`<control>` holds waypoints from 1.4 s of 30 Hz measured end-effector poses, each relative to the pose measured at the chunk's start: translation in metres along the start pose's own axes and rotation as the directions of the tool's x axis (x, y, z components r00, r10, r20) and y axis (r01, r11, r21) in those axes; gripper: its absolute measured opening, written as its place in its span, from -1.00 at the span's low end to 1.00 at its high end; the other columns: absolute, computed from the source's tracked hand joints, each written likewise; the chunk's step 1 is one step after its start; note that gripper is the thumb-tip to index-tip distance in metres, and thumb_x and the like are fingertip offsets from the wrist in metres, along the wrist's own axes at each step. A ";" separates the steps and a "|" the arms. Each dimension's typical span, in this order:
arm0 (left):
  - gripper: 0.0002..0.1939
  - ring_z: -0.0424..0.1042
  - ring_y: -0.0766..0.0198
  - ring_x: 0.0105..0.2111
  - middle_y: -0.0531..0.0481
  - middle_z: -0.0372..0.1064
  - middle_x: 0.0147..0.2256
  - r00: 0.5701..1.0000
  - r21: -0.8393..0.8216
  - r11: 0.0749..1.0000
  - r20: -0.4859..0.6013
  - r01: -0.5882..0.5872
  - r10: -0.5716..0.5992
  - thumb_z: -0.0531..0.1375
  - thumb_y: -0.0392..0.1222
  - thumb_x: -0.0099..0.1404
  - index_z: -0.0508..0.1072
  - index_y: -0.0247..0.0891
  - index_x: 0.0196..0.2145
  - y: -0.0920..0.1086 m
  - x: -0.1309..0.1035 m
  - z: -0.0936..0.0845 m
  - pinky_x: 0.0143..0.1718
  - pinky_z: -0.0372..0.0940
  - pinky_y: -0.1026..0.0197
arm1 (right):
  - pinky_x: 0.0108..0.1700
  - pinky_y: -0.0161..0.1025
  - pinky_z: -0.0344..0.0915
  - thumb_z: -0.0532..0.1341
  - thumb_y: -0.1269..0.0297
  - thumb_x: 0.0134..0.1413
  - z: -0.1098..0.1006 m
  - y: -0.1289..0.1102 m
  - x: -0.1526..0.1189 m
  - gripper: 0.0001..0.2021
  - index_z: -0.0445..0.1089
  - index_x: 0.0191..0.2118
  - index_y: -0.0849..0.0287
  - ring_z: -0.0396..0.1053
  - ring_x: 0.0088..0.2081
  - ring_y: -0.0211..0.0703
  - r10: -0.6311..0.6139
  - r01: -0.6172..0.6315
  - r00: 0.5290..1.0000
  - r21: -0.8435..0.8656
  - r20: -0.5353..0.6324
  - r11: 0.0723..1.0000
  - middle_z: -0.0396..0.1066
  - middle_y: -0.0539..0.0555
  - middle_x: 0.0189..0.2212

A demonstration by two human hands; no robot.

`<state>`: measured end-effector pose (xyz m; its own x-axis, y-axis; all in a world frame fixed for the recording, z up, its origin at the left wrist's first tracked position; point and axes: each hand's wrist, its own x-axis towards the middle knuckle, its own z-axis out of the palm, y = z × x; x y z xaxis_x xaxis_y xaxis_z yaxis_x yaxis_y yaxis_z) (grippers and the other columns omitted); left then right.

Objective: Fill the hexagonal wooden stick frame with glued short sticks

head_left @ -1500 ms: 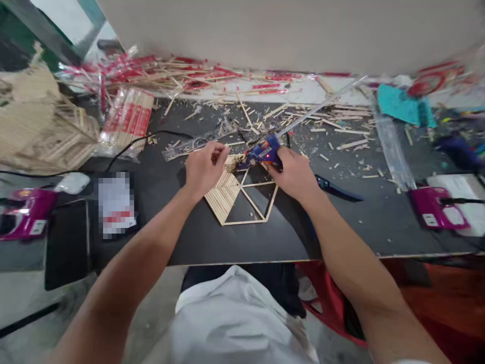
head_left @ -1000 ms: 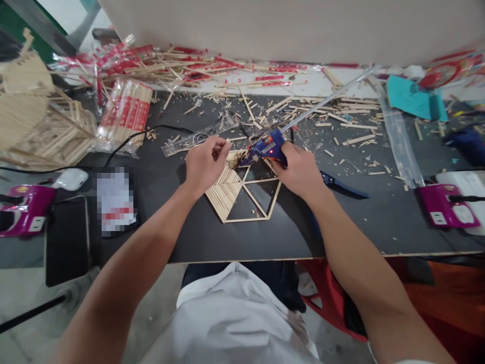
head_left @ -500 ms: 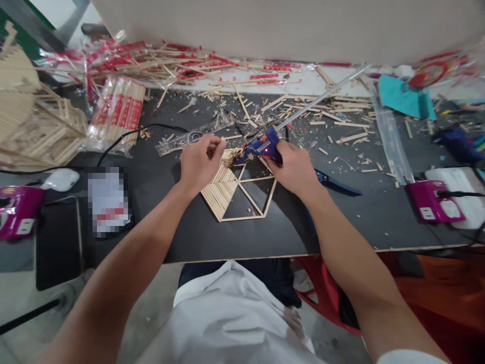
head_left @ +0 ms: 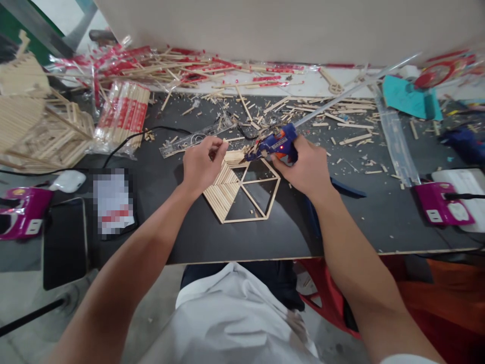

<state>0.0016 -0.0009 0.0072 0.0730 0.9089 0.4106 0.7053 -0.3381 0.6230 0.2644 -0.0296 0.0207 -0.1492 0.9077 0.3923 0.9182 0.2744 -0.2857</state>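
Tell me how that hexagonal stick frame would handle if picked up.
The hexagonal stick frame is probably light, being thin wood around open gaps. It likely tips toward its filled side, and its slender bare spokes could snap.

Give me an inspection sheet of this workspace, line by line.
Surface: dark table, littered with scraps at the back
Job's things: six-sided stick frame, partly filled; glue gun at its far side, red light showing
Clutter: wood scraps, wrapped sticks, phone
Hands: right hand grips glue gun; left hand pinched, contents unclear
Cables: black cord beyond left hand; another at right-side purple box
Surroundings: pale panel behind table
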 end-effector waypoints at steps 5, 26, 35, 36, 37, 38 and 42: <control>-0.84 0.56 0.26 -0.41 0.04 0.59 -0.42 1.000 -0.006 1.000 0.001 0.016 -0.016 0.21 -0.08 0.42 0.54 -0.16 -0.23 -0.001 0.000 0.001 -0.30 0.32 0.21 | -0.16 0.00 0.41 0.25 0.21 0.13 -0.012 0.007 -0.002 -0.70 0.42 -0.01 0.12 0.51 -0.26 0.13 0.017 -0.019 0.999 -0.028 -0.042 0.999 0.54 0.16 -0.29; -0.86 0.51 0.30 -0.46 0.07 0.59 -0.42 1.000 0.021 1.000 -0.005 -0.001 0.001 0.22 -0.08 0.42 0.54 -0.14 -0.24 0.000 0.001 0.000 -0.32 0.31 0.22 | -0.17 0.02 0.43 0.24 0.30 0.08 -0.013 0.011 -0.001 -0.70 0.47 -0.03 0.08 0.53 -0.17 0.18 -0.036 0.035 0.999 -0.072 -0.010 0.997 0.59 0.16 -0.20; -0.85 0.50 0.29 -0.45 0.06 0.58 -0.43 1.000 0.009 1.000 0.002 -0.001 0.001 0.21 -0.07 0.42 0.52 -0.15 -0.26 -0.001 0.001 0.002 -0.30 0.31 0.22 | -0.13 0.06 0.43 0.24 0.34 0.09 -0.015 0.011 0.000 -0.68 0.47 -0.01 0.08 0.53 -0.13 0.20 -0.059 0.060 0.998 -0.056 0.021 0.997 0.58 0.17 -0.19; -0.84 0.50 0.29 -0.45 0.06 0.58 -0.43 1.000 0.006 1.000 0.003 -0.002 0.002 0.21 -0.07 0.42 0.52 -0.15 -0.27 -0.001 0.001 0.002 -0.30 0.31 0.22 | -0.13 0.06 0.43 0.23 0.35 0.09 -0.016 0.011 0.000 -0.68 0.47 -0.01 0.08 0.53 -0.12 0.20 -0.062 0.063 0.998 -0.055 0.022 0.996 0.58 0.17 -0.18; -0.84 0.50 0.29 -0.45 0.06 0.58 -0.43 1.000 0.004 1.000 0.003 -0.003 0.002 0.21 -0.07 0.42 0.52 -0.15 -0.27 -0.001 0.001 0.002 -0.30 0.31 0.22 | -0.12 0.05 0.43 0.23 0.36 0.09 -0.016 0.011 -0.001 -0.68 0.48 -0.01 0.09 0.53 -0.12 0.20 -0.064 0.066 0.998 -0.053 0.025 0.996 0.58 0.17 -0.17; -0.84 0.50 0.29 -0.45 0.06 0.58 -0.43 1.000 0.004 1.000 0.003 -0.002 0.002 0.21 -0.06 0.42 0.51 -0.15 -0.26 -0.001 0.001 0.002 -0.30 0.30 0.22 | -0.12 0.05 0.43 0.23 0.37 0.09 -0.017 0.010 -0.001 -0.68 0.48 -0.01 0.09 0.53 -0.11 0.19 -0.065 0.066 0.998 -0.050 0.028 0.997 0.58 0.17 -0.17; -0.85 0.51 0.29 -0.44 0.04 0.58 -0.41 1.000 0.004 1.000 0.014 0.007 -0.007 0.21 -0.07 0.43 0.52 -0.16 -0.24 -0.001 0.001 0.001 -0.29 0.29 0.22 | -0.08 0.05 0.43 0.23 0.38 0.10 -0.018 0.009 -0.001 -0.69 0.48 -0.02 0.10 0.53 -0.07 0.20 -0.067 0.069 0.997 -0.041 0.031 0.997 0.58 0.18 -0.14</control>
<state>0.0021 0.0006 0.0067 0.0775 0.9146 0.3969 0.7085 -0.3306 0.6234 0.2799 -0.0340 0.0331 -0.2221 0.8965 0.3833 0.9200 0.3229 -0.2221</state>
